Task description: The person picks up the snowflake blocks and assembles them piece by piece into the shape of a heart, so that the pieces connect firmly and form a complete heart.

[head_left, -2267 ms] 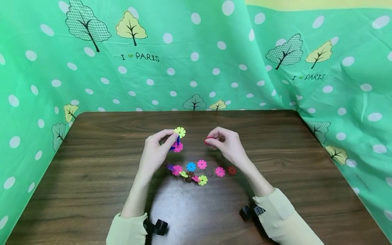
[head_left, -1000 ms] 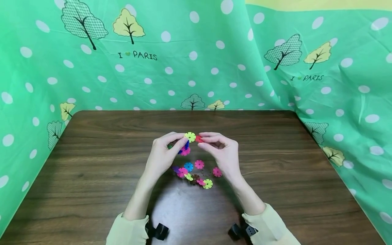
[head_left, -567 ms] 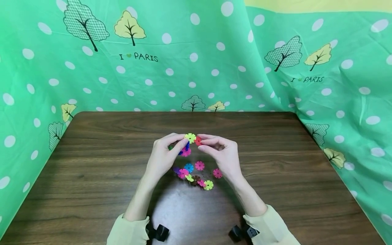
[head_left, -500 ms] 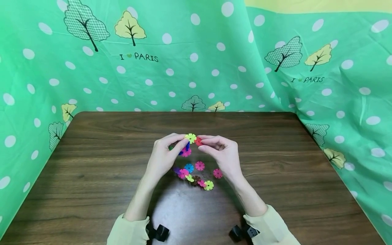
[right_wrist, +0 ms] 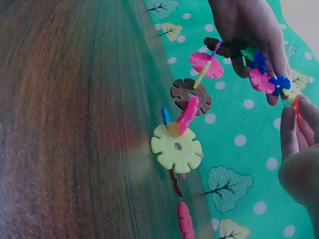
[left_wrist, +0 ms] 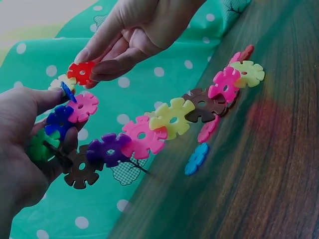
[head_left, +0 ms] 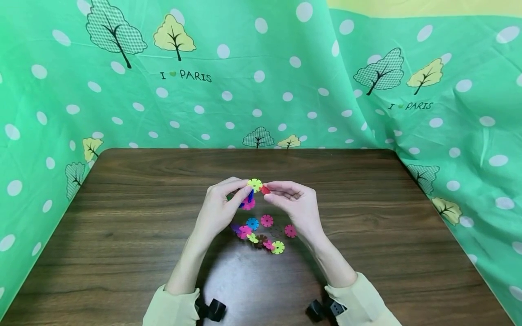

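My left hand (head_left: 216, 206) pinches the upper end of a chain of notched, flower-shaped plastic discs, at a yellow disc (head_left: 254, 184). Thumb and fingers of my right hand (head_left: 299, 201) pinch a red disc (left_wrist: 81, 73), which meets the edge of that yellow one. From there the chain bends through blue, pink and green discs around the left fingers. In the left wrist view it runs on past a brown disc (left_wrist: 82, 168), a purple disc (left_wrist: 108, 150) and a pink disc (left_wrist: 143, 135) to a yellow end disc (right_wrist: 176, 148), seen in the right wrist view.
Loose on the brown wooden table (head_left: 122, 235) lie a blue disc (head_left: 252, 223), a pink disc (head_left: 267, 220) and another pink disc (head_left: 291, 231) close to my right wrist. A green dotted cloth (head_left: 228, 68) hangs behind and beside the table.
My right hand has brought the red disc leftward to the yellow disc, while my left hand shifted slightly right. Over the last half second the red disc has tilted; both hands stay nearly in place.
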Tool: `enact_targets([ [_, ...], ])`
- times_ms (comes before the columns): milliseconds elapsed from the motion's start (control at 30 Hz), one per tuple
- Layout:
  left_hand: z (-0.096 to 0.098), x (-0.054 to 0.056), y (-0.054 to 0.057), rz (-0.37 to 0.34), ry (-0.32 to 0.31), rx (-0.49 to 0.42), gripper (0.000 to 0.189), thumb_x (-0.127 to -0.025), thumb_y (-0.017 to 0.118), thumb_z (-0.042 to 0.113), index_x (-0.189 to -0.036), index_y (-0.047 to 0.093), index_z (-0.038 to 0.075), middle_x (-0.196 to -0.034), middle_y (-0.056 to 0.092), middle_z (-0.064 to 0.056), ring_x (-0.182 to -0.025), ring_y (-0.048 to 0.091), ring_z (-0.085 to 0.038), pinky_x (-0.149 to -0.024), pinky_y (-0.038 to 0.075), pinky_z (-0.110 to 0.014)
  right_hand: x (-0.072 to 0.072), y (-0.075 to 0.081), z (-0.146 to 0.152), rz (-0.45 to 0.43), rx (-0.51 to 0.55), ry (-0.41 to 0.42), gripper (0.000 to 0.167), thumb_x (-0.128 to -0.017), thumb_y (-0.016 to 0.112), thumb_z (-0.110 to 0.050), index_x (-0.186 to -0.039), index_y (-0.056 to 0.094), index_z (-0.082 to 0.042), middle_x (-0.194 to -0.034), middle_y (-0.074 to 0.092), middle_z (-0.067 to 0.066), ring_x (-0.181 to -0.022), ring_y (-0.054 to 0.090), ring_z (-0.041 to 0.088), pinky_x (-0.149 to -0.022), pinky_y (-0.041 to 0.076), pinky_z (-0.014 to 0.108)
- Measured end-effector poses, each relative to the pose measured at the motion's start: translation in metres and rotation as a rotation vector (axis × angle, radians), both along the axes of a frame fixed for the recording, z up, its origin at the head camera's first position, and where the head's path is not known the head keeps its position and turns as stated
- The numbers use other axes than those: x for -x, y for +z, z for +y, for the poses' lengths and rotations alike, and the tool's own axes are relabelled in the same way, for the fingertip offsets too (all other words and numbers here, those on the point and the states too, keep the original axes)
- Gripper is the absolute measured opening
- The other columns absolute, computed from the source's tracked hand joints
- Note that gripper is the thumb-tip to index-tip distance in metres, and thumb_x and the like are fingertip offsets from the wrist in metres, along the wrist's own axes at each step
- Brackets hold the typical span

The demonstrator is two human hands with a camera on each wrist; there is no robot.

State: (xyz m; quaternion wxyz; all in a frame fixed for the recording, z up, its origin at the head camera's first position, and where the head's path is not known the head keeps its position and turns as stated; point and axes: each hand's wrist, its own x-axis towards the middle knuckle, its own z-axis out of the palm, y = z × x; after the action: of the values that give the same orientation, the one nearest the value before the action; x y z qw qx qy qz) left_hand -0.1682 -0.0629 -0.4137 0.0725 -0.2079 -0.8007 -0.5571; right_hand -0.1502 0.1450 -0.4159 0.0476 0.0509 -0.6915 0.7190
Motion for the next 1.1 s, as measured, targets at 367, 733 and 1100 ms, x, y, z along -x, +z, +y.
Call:
enact_targets([
  [367, 0.001, -0.001, 0.000, -0.003, -0.019, 0.012, 0.019, -0.101, 0.067, 0.020, -0.113, 0.079, 0.011, -0.106, 0.077, -0.002, -0.096, 0.069, -0.014, -0.088, 0.056, -0.031, 0.001, -0.001, 0.002, -0.039, 0.034, 0.023, 0.034, -0.084, 0.083, -0.002, -0.115, 0.073, 0.007, -0.101, 0.080, 0.000, -0.093, 0.076, 0.014, -0.085, 0.062, 0.029],
  [733, 0.009, -0.003, -0.005, -0.006, -0.009, 0.016, 0.019, -0.103, 0.064, 0.025, -0.112, 0.077, 0.014, -0.105, 0.076, 0.001, -0.096, 0.068, -0.012, -0.089, 0.057, -0.032, 0.004, -0.002, 0.003, -0.027, 0.004, 0.007, 0.032, -0.086, 0.082, -0.006, -0.115, 0.073, 0.005, -0.101, 0.080, -0.002, -0.094, 0.076, 0.013, -0.086, 0.062, 0.027],
  [1100, 0.002, 0.000, -0.002, -0.127, 0.032, -0.062, 0.015, -0.101, 0.067, 0.026, -0.108, 0.076, 0.015, -0.090, 0.072, -0.004, -0.084, 0.062, -0.014, -0.077, 0.051, -0.022, 0.005, 0.004, 0.011, 0.030, 0.031, 0.086, 0.033, -0.097, 0.071, -0.010, -0.127, 0.066, 0.004, -0.122, 0.076, 0.011, -0.106, 0.076, 0.019, -0.092, 0.061, 0.040],
])
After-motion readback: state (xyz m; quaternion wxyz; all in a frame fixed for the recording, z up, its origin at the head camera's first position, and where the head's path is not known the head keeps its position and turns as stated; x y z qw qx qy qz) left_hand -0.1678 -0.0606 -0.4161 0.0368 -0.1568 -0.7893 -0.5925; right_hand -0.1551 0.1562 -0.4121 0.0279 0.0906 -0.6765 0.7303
